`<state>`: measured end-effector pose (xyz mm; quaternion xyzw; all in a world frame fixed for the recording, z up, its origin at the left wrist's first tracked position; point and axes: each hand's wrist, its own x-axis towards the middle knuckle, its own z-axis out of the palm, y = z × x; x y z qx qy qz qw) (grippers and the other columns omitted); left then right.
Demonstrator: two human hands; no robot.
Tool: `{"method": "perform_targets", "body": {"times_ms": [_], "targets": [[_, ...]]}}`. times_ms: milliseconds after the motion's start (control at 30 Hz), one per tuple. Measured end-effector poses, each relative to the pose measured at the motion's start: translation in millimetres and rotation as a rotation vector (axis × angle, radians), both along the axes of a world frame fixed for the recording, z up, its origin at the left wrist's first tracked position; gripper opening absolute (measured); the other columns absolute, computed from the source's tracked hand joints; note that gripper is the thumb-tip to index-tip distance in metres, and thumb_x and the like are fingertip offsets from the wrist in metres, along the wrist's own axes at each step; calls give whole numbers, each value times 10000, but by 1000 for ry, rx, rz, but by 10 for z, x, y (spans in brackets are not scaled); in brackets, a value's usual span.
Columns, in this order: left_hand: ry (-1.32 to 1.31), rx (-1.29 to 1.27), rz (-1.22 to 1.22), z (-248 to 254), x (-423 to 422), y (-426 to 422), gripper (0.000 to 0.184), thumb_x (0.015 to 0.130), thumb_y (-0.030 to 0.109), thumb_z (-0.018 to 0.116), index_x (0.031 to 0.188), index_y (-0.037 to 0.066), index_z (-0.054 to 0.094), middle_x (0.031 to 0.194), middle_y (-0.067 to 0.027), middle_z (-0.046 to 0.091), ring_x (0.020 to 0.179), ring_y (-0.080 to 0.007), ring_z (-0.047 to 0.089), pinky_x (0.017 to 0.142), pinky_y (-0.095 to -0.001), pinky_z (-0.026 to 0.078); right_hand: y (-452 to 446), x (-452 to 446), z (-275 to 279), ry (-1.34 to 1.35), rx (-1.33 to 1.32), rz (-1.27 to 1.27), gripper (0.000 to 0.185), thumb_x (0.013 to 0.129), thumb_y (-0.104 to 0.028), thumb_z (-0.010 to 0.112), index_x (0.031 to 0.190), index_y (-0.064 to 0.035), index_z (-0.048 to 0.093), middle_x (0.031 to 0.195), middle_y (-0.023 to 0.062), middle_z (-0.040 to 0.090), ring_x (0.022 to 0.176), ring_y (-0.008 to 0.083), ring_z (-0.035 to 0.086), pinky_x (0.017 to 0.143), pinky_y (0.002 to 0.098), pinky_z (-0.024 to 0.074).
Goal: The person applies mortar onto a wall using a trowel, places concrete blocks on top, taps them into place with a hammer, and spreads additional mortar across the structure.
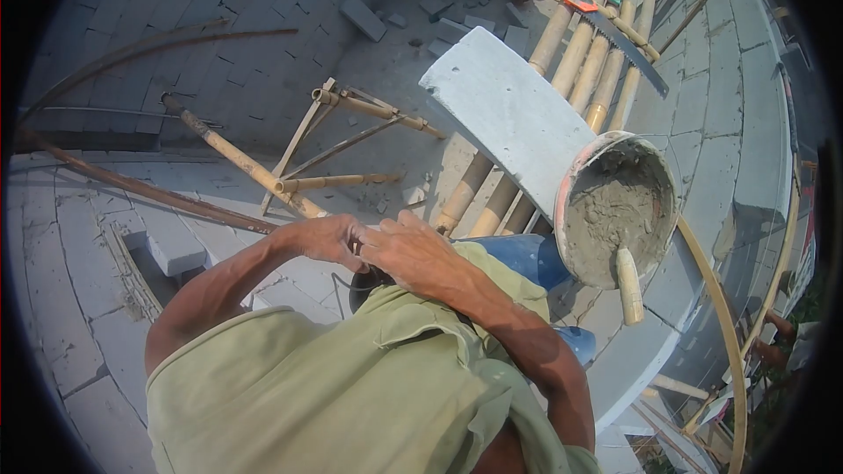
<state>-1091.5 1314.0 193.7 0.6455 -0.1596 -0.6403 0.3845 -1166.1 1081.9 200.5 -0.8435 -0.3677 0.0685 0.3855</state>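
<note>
My left hand (330, 240) and my right hand (411, 253) meet in front of my body, fingertips touching. Both sets of fingers are curled and pinched together. Whatever lies between them, if anything, is too small to make out. Just below the hands, a dark object (362, 288) is partly hidden by my shirt. To the right of my hands stands a bucket (564, 215) of wet grey mortar (606, 215), with a wooden tool handle (629, 285) sticking out over its rim. Beside the bucket, a large pale block (518, 110) lies on bamboo poles (580, 61).
A handsaw (615, 33) with an orange handle rests across the poles. A bamboo frame (329, 145) stands ahead on the left. Loose blocks (363, 17) lie on the lower floor. Block walls (738, 105) rise on both sides. Another person's arm (777, 342) shows at far right.
</note>
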Motion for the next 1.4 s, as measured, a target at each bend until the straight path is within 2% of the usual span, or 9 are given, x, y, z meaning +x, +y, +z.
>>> {"method": "perform_targets", "body": {"times_ms": [400, 500, 667, 767, 867, 1133, 1267, 1333, 1400], "targets": [[-2, 115, -134, 346, 184, -201, 162, 729, 76, 744, 875, 12, 714, 744, 10, 652, 694, -98, 553, 629, -299, 448, 21, -31, 265, -192, -170, -19, 85, 886, -104, 626, 878, -128, 707, 948, 36, 651, 1000, 215, 605, 871, 401, 403], [-34, 121, -107, 303, 159, -182, 141, 752, 65, 732, 880, 18, 693, 747, 29, 627, 708, -86, 540, 651, -288, 447, -11, -65, 203, -136, -205, -42, 83, 888, -107, 632, 887, -137, 710, 941, 34, 659, 992, 217, 610, 873, 402, 406], [-25, -55, 90, 150, 47, -194, 114, 796, 48, 704, 898, 35, 654, 767, 58, 588, 749, -63, 523, 709, -264, 442, -307, 103, -125, 121, 104, -158, 184, 863, -96, 706, 1045, -94, 672, 928, 82, 632, 923, 284, 635, 818, 435, 455], [-32, -36, 96, 63, 33, -130, 94, 811, 43, 687, 893, 40, 642, 778, 62, 574, 774, -54, 517, 731, -254, 436, -526, -12, 10, 250, 102, -382, 231, 877, -152, 732, 1078, -81, 646, 956, 114, 647, 913, 338, 652, 792, 456, 497], [-21, -57, 92, -32, 20, -113, 71, 818, 45, 679, 877, 37, 642, 779, 58, 572, 778, -55, 517, 728, -256, 431, -701, -209, 155, 459, 112, -351, 308, 873, -206, 762, 1111, -65, 627, 980, 138, 664, 906, 371, 655, 777, 456, 523], [98, -80, 78, 4, 64, -135, 95, 790, 20, 719, 858, 31, 654, 790, 47, 618, 776, -67, 547, 719, -269, 436, -533, -448, -63, 368, 102, -475, 195, 845, -171, 764, 970, -60, 662, 926, 107, 657, 869, 343, 651, 766, 457, 508], [34, 23, -53, 118, 123, -145, 162, 803, -10, 772, 925, 35, 675, 864, 29, 661, 806, -64, 598, 697, -267, 461, -456, -436, 66, 63, 271, -434, 132, 808, -92, 770, 917, -69, 699, 880, 76, 654, 773, 287, 616, 700, 403, 477], [21, 17, -106, 171, 128, -166, 215, 797, 1, 793, 974, 39, 678, 907, 23, 674, 810, -70, 606, 693, -263, 463, -418, -497, 42, 97, 258, -486, 141, 796, -72, 772, 916, -69, 700, 867, 70, 650, 740, 277, 592, 689, 392, 463], [33, 67, -66, 357, 172, -284, 378, 789, 108, 842, 1123, 46, 675, 1105, -51, 691, 996, -139, 631, 853, -306, 489, -405, -483, -1, 123, 251, -531, 152, 784, -53, 775, 915, -69, 700, 854, 65, 645, 707, 268, 567, 677, 381, 449]]}}
